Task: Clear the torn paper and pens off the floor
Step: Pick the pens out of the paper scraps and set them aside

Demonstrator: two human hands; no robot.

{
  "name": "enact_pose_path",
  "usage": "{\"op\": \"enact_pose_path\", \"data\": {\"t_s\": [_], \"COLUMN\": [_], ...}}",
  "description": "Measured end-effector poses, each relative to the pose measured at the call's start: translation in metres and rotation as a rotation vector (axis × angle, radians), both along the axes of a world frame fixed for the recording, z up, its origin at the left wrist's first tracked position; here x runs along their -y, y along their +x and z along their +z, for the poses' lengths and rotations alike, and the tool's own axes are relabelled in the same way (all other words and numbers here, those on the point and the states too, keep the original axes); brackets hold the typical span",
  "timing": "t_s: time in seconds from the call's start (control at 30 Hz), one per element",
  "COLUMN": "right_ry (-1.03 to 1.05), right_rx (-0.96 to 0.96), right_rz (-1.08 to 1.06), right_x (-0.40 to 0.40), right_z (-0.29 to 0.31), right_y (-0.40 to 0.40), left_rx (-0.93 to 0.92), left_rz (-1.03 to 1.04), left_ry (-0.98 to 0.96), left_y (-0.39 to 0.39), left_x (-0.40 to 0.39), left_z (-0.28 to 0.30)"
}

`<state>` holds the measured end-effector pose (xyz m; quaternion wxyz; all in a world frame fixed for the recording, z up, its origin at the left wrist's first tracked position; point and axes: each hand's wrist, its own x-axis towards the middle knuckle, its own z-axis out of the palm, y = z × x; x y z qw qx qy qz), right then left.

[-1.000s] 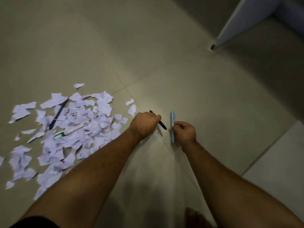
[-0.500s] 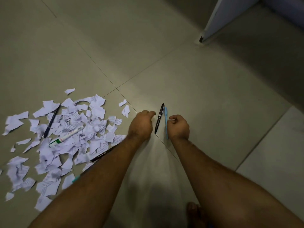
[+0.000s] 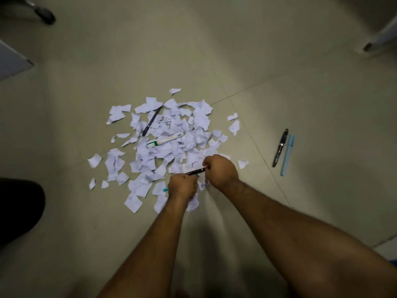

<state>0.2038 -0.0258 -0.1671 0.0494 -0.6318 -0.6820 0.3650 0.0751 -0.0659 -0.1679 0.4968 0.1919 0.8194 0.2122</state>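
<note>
1. Head view: a dark pen [image 3: 196, 171] is pinched at one end by the curled fingers of the right hand [image 3: 221, 169], low in the centre of the frame.
2. Its other end is met by the curled left hand [image 3: 182, 187]; whether it is gripped there cannot be told.
3. Torn paper [image 3: 163, 143] is spread above and left of both hands, with a white marker [image 3: 165, 139] and a dark blue pen [image 3: 151, 121] lying on it.
4. At mid-right, a black pen [image 3: 280, 147] and a light blue pen [image 3: 287, 155] are laid side by side on the tiled floor [image 3: 214, 50].
</note>
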Motion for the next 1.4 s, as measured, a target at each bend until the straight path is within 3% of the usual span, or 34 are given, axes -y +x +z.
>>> {"op": "enact_pose_path", "data": {"t_s": [0.1,0.2,0.27,0.37,0.5,0.63,0.73,0.83,0.9,1.07,1.4], "right_ry": [0.036,0.072,0.082,0.023,-0.051,-0.071,-0.119,-0.175,-0.114,0.095,-0.003], "right_rx": [0.200,0.282,0.272,0.075,-0.057,-0.213,-0.368,-0.562,-0.573,-0.402,-0.127], "right_rz": [0.166,0.213,0.208,0.106,0.010,-0.153,-0.347,-0.616,-0.777,-1.053,-1.204], "right_x": [-0.008,-0.010,-0.010,-0.008,-0.001,0.004,0.003,0.005,0.003,0.000,0.021], "right_z": [0.000,-0.003,-0.006,-0.013,-0.017,-0.012,-0.006,-0.004,-0.008,0.002,0.003], "right_y": [-0.015,-0.020,-0.020,-0.016,-0.007,-0.004,-0.001,0.014,0.037,0.102,0.193], "left_rx": [0.073,0.214,0.277,0.287,0.231,-0.047,-0.337,-0.476,-0.447,-0.131,-0.031], "left_rz": [0.171,0.465,0.593,0.615,0.491,0.315,-0.080,-0.401,-0.546,-0.736,-0.932], "left_ry": [-0.063,-0.073,-0.063,-0.094,-0.128,-0.106,-0.001,0.210,0.278,0.311,0.202], "left_y": [-0.010,-0.013,-0.015,-0.019,-0.021,-0.026,-0.019,-0.002,0.019,0.111,0.216], "left_x": [0.014,0.017,0.014,0.006,0.001,-0.001,-0.009,-0.035,-0.058,-0.090,-0.100], "left_z": [-0.009,-0.014,-0.017,-0.019,-0.007,0.007,0.029,0.055,0.056,0.042,0.014]}}
